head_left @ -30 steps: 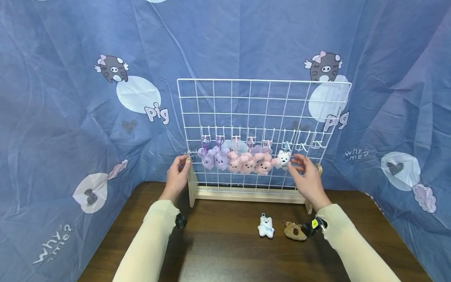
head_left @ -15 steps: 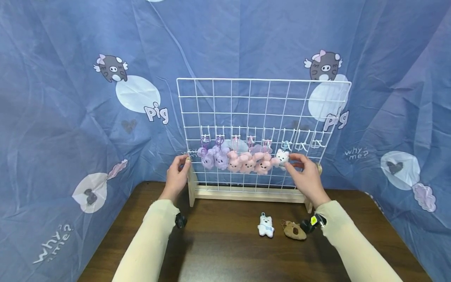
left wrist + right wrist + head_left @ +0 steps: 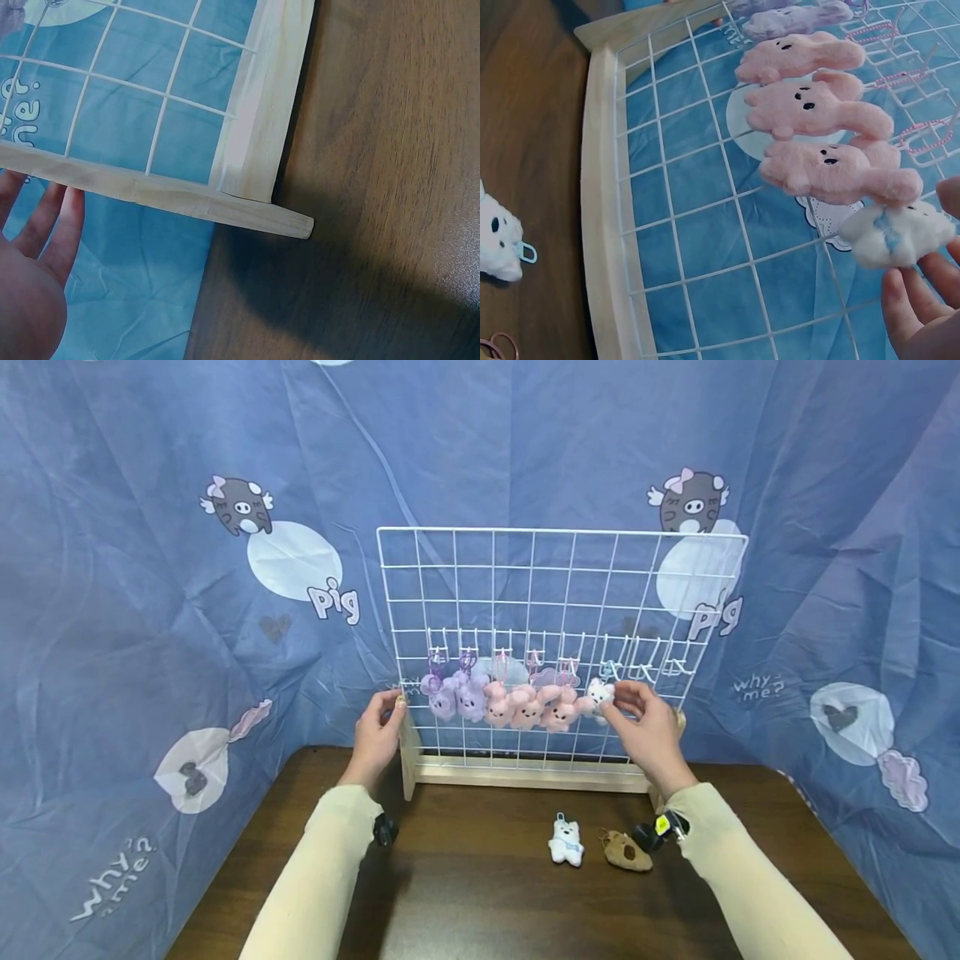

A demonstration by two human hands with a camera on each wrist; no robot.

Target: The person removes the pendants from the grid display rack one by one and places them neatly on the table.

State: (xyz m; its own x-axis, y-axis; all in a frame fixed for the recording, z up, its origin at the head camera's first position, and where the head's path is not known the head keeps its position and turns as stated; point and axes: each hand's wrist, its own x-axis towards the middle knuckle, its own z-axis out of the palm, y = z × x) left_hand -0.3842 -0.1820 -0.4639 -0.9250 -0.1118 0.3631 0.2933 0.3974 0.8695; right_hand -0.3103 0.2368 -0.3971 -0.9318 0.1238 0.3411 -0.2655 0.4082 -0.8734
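— In front of the wire grid [image 3: 551, 581], where's the white plush [image 3: 900, 234]?
— Right hand [image 3: 651, 728] has it, thumb and fingertips nearly closed on its body. Left hand [image 3: 375, 733] pinches the wooden stand [image 3: 150, 190] at its side.
— Hung?
— Blue loop [image 3: 609, 670] looks hooked; can't confirm it's seated.
— Advice?
— Brace with the left. Square the face gently, no upward lift, or the loop may slip off. Mind the pink plush [image 3: 840, 169]: looks to be touching. Then let go slowly.
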